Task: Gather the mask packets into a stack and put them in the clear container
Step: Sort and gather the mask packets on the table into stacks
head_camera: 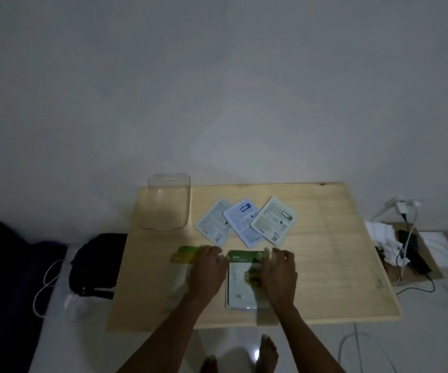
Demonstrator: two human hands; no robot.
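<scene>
Three pale mask packets lie face down, fanned out, in the middle of the wooden table (333, 238): a left packet (213, 221), a middle packet (241, 219) and a right packet (274, 219). Nearer me lie two green-topped packets. My left hand (208, 267) rests on the left green packet (182, 265), fingers spread over its right side. My right hand (279, 273) lies on the right green packet (240, 281), which looks like a small stack. The clear container (167, 203) stands empty at the table's far left corner.
A black bag (93, 265) and a white cable (48, 281) lie on the floor left of the table. Cloths, a charger and cables (403, 246) sit to the right. My bare feet (266, 354) show below the table's near edge.
</scene>
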